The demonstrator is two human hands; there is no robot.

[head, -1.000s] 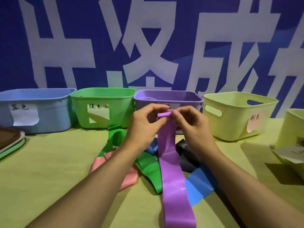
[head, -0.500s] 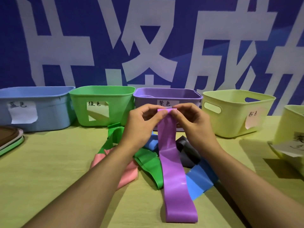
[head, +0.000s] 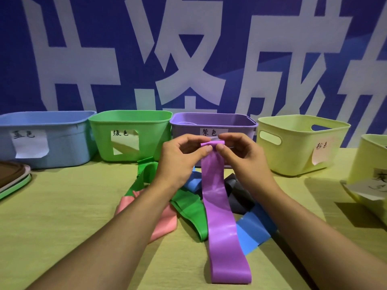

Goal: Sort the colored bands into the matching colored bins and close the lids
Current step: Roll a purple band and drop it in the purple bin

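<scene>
Left hand (head: 180,158): thumb and forefinger pinch the rolled top edge of the purple band (head: 219,216). Right hand (head: 240,155): pinches the same edge from the other side.

Purple band: hangs from both hands in front of the purple bin (head: 213,126); lower loop rests on the table (head: 62,216). Judged thin, light, limp and stretchy; surface glossy, likely a bit slippery. Best held at the rolled end, or gathered into a bundle before dropping in.

Green band (head: 188,208), pink band (head: 165,222), blue band (head: 253,229), dark band (head: 238,195): heaped beneath, overlapping.

Green bin (head: 129,126), blue bin (head: 41,130): open, to the left of the purple one. Lids (head: 12,178): stacked far left.
</scene>
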